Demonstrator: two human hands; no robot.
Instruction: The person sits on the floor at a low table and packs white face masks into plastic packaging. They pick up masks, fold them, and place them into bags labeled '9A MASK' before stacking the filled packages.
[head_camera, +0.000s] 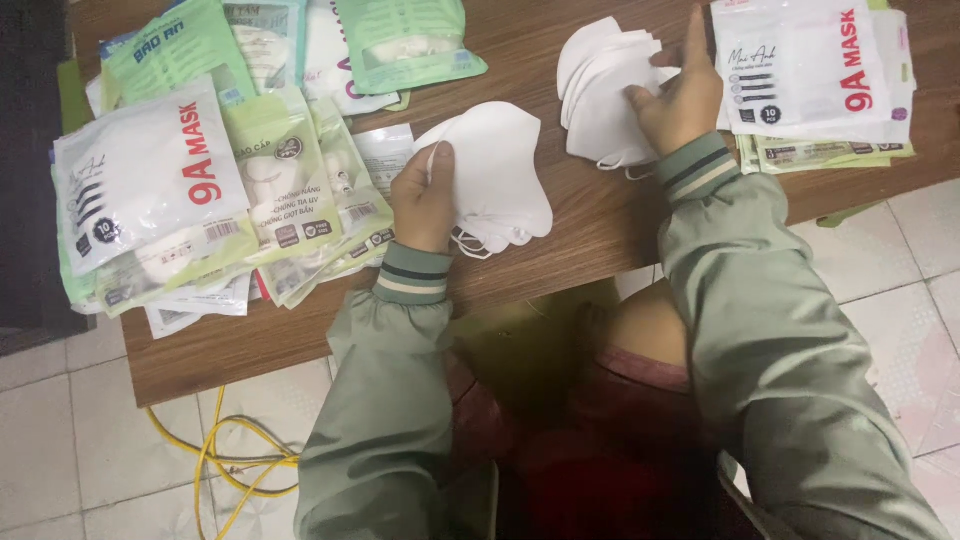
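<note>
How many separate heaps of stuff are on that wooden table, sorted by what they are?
Stacks of loose white face masks: 2, one held in the left hand at, one under the right hand at.
Piles of packaged masks in printed pouches: 2, a big spread at the table's left, a smaller pile at its right.
Total: 4 heaps.

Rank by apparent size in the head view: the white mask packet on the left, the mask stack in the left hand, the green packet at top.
1. White mask packet, largest.
2. Mask stack in the left hand and green packet: look alike, and the frame edge cuts the packet, so unranked.
</note>
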